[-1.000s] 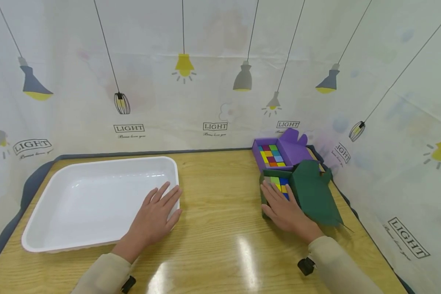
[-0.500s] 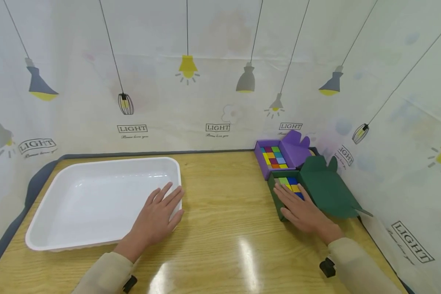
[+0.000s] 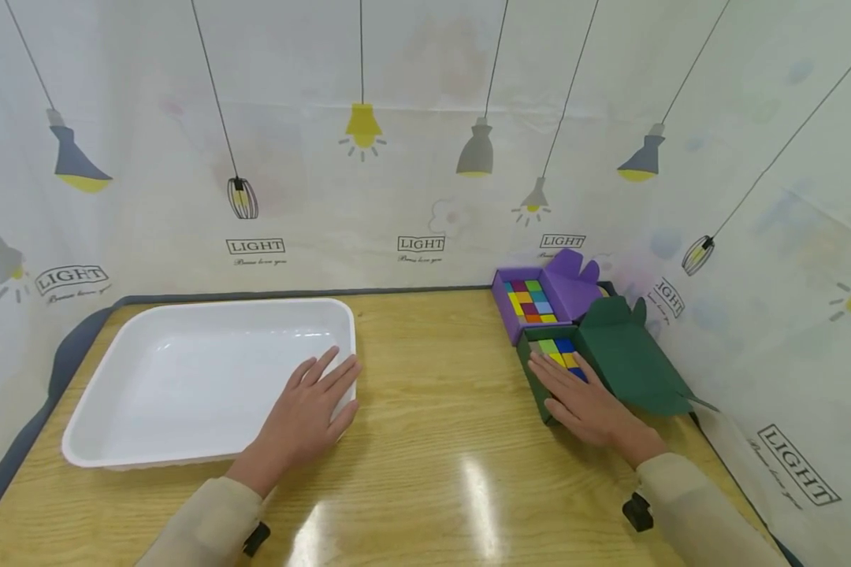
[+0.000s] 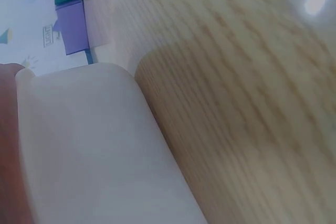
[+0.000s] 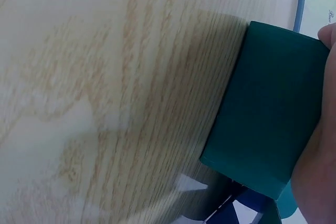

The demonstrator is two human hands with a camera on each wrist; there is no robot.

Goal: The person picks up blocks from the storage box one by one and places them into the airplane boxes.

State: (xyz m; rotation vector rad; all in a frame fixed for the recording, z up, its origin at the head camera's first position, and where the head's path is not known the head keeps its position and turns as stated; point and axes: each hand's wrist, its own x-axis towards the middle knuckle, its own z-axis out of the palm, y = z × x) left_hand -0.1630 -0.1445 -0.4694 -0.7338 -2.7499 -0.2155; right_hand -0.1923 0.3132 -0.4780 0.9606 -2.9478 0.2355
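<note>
My left hand (image 3: 301, 417) lies with its fingers extended over the right rim of a white plastic tray (image 3: 220, 305). In the left wrist view the tray's outer wall (image 4: 100, 140) stands beside the hand's edge (image 4: 9, 150). My right hand (image 3: 592, 405) rests with straight fingers over a lidded green cardboard box (image 3: 631, 358), covering some of its coloured blocks (image 3: 564, 345). The right wrist view has the box's green side (image 5: 268, 103) under the hand (image 5: 319, 161). Behind it, touching or nearly so, sits an open purple box (image 3: 573, 290) with several coloured blocks (image 3: 530, 298).
The wooden table (image 3: 425, 378) stretches between the tray and the boxes. A wall covering (image 3: 305, 173) printed with hanging lamps closes off the back and sides. Both box lids lie folded back to the right, the green one near the table's right edge.
The green box has shifted right and turned along with my right hand, and the purple box has turned slightly. The tray has slid a little to the right under my left hand.
</note>
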